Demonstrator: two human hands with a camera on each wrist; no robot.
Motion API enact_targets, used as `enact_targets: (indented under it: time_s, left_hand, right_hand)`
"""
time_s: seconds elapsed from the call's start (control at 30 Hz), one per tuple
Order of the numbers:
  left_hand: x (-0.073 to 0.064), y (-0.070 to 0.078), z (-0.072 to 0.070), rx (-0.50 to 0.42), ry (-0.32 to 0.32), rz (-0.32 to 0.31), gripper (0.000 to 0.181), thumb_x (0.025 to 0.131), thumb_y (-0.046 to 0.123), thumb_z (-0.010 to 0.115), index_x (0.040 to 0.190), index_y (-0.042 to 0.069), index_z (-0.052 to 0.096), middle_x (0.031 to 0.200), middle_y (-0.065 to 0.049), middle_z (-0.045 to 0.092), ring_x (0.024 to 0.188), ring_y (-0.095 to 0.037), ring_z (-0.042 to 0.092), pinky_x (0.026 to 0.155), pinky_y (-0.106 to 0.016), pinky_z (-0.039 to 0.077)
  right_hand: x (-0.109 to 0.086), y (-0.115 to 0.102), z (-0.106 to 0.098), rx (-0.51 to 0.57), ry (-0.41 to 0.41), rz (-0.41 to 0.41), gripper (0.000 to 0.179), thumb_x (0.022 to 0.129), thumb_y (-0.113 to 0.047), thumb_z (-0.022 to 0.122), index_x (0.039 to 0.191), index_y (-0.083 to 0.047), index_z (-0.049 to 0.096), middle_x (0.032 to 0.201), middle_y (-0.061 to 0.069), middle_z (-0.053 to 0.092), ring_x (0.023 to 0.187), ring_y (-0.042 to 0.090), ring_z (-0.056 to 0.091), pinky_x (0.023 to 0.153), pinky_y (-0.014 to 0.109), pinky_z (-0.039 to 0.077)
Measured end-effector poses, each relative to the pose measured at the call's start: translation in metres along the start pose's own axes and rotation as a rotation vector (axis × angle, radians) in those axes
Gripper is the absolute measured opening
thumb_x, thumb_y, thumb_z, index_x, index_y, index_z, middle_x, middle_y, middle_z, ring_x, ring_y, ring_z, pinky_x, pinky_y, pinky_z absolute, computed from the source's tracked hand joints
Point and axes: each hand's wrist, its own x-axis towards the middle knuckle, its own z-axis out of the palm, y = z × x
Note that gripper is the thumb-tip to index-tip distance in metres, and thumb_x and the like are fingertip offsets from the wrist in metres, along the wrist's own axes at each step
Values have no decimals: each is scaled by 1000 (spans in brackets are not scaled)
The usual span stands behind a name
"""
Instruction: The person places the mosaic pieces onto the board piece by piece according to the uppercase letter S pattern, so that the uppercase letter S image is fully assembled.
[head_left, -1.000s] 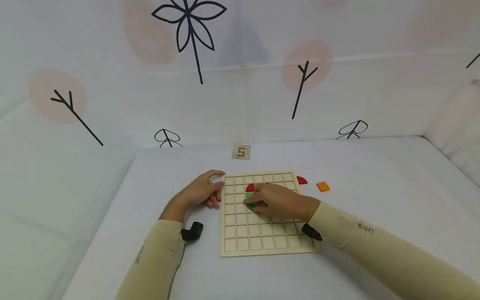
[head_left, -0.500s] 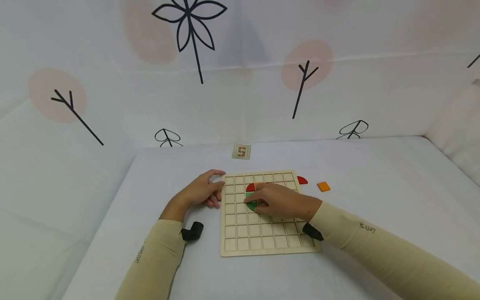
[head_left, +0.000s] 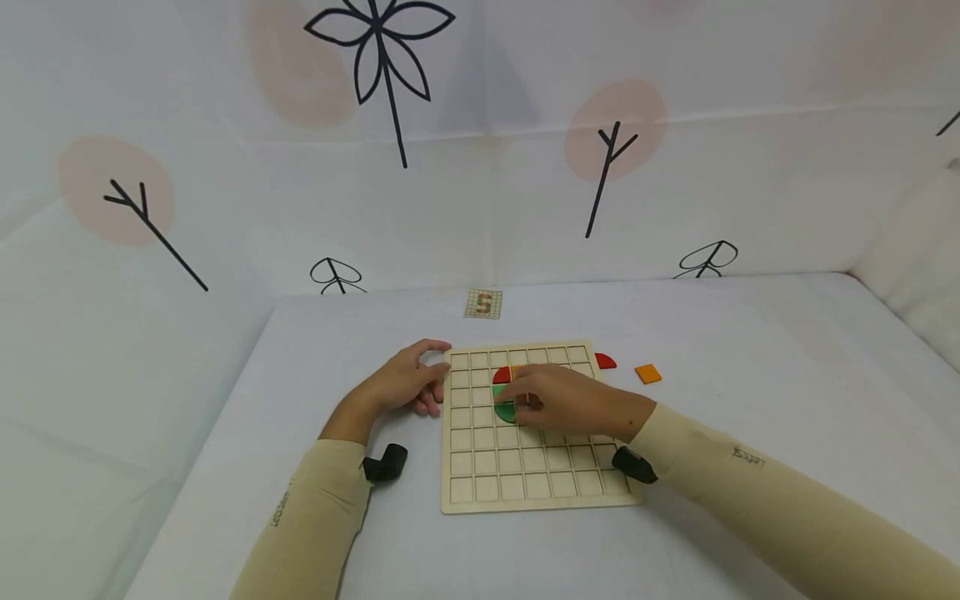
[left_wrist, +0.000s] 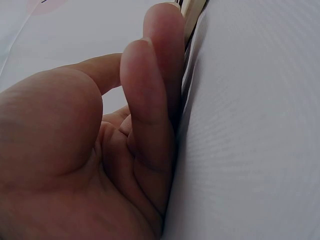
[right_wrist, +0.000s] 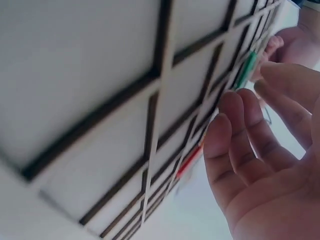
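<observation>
A wooden grid board [head_left: 495, 487] lies on the white table. Set in its cells are a red quarter-round tile [head_left: 502, 376], a light green tile [head_left: 498, 390] and a darker green quarter-round tile [head_left: 506, 412]; a strip of orange tile [head_left: 517, 369] shows beside the red one. Above these hovers my right hand [head_left: 558, 402], fingers loosely bent near the green tiles, nothing visibly held; it hides part of the board. Against the board's left edge rests my left hand [head_left: 401, 379], thumb and fingertips touching the edge, relaxed fingers lying on the cloth in the left wrist view.
Past the board's right edge lie a red quarter-round tile [head_left: 605, 361] and an orange square tile [head_left: 648, 373]. A small pattern card [head_left: 483, 303] with an S-shaped design lies behind the board. A printed cloth wall [head_left: 487, 208] stands at the back.
My right hand has drawn slightly right, uncovering more of the darker green quarter-round tile. My left hand stays in place at the board's edge.
</observation>
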Motion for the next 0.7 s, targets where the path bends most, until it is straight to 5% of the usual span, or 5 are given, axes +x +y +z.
enact_targets:
  time_s: [0.47,0.7]
  left_hand:
    - [2,-2,0,19,6,-8,46,105,30,53,148,26,38,77,-8,66,59,-17,68,55,-26,53]
    - [1,0,0,16,10,-8,46,105,30,52,149,26,38,77,-8,66,59,-18,68,55,-26,53]
  right_hand:
    - [-41,15,-21,-25,209,109,24,95,-17,68,118,-15,73,98,-7,63,87,8,58,75,27,53]
    - [-53,26,-31,-20,243,174,26,94,-17,69,119,-13,72,97,-6,63,88,10,58,72,25,53]
